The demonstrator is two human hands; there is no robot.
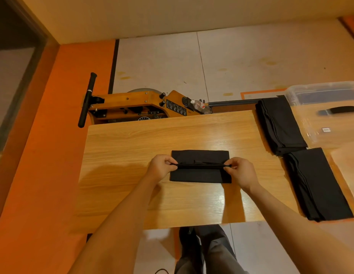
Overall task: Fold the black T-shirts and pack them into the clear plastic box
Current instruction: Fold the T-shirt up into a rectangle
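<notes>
A black T-shirt [200, 174], folded into a small rectangle, lies at the middle of the wooden table [132, 147]. My left hand [161, 167] pinches the left end of its raised fold edge. My right hand [240, 171] pinches the right end of the same edge. The edge is lifted slightly above the cloth beneath it. Two stacks of folded black T-shirts lie on the right: one at the back [279, 125], one nearer [318, 184]. The clear plastic box [320, 95] stands at the far right, with dark contents showing through its wall.
A clear lid [330, 123] with a black handle lies in front of the box. Behind the table stands a wooden rowing machine [136, 105] with a plastic bottle [200, 105] on it. An orange strip of floor runs along the left. My legs are below the table's front edge.
</notes>
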